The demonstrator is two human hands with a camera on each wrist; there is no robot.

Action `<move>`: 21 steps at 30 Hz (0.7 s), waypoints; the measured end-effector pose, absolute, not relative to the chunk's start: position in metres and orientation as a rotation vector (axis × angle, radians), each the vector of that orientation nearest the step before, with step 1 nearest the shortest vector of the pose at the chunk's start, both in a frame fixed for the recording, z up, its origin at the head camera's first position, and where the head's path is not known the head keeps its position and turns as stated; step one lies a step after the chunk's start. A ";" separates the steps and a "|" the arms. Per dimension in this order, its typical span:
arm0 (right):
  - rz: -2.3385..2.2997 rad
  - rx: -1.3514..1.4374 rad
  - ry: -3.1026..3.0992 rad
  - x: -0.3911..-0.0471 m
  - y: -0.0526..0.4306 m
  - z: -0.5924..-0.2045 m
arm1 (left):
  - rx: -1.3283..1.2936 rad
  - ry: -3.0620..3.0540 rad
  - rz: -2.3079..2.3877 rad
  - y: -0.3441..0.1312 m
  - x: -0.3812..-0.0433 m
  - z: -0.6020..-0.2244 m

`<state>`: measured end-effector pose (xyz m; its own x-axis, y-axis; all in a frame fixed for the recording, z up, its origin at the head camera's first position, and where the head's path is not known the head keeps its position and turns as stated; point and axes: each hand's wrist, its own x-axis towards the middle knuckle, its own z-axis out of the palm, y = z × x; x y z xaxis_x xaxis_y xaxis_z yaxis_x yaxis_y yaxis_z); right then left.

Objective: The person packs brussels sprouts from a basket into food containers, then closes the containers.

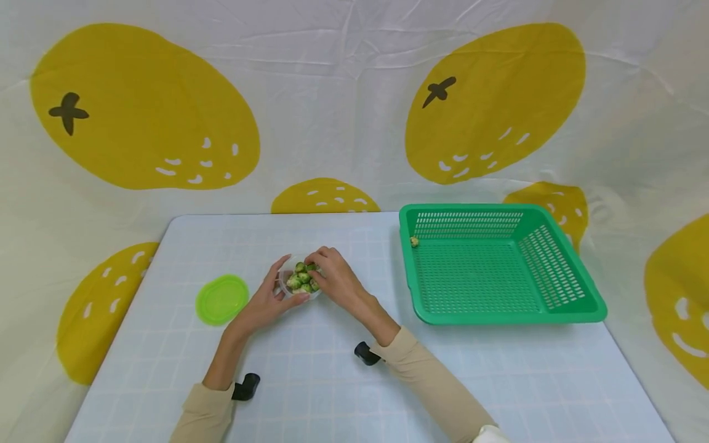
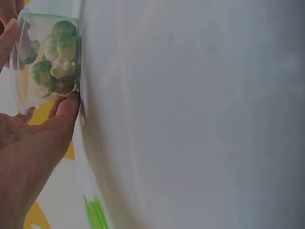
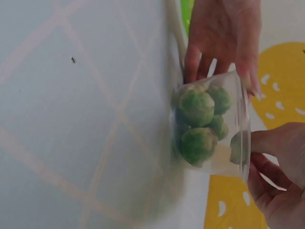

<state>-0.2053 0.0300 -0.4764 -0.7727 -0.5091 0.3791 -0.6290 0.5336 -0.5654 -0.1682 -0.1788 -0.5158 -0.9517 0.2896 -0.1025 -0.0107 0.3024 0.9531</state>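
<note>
A clear plastic tub (image 3: 226,164) stands on the table and has several green Brussels sprouts (image 1: 301,278) in it. My left hand (image 1: 268,303) holds the tub from its left and near side, thumb and fingers spread around the wall. From the right, my right hand (image 1: 339,280) reaches over the rim with its fingertips inside. In the right wrist view those fingers pinch one Brussels sprout (image 3: 235,148) just within the rim, partly hidden by the thumb. Left of the tub lies a round bright green lid (image 1: 223,299).
At the table's right stands a large green plastic basket (image 1: 509,318) with slotted walls. One small pale sprout (image 1: 414,242) lies in its far left corner. The table (image 1: 310,381) wears a pale checked cloth, and a curtain with yellow fruit prints hangs behind.
</note>
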 end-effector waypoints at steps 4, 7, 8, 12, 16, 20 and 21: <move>0.986 0.997 -2.592 -0.206 0.028 -0.478 | 0.251 2.305 1.704 -0.179 -0.168 -0.516; 0.945 1.017 -2.579 -0.206 0.027 -0.478 | 0.248 2.295 1.712 -0.179 -0.168 -0.515; 0.926 1.027 -2.574 -0.206 0.027 -0.478 | 0.244 2.290 1.715 -0.179 -0.168 -0.515; 0.829 1.048 -2.588 -0.205 0.027 -0.477 | 0.238 2.287 1.716 -0.179 -0.167 -0.514; 0.703 1.054 -2.625 -0.204 0.026 -0.475 | 0.231 2.297 1.708 -0.179 -0.167 -0.514; 0.560 1.055 -2.647 -0.203 0.023 -0.472 | 0.227 2.305 1.702 -0.180 -0.167 -0.514; 0.523 1.058 -2.653 -0.203 0.022 -0.471 | 0.228 2.304 1.702 -0.180 -0.167 -0.514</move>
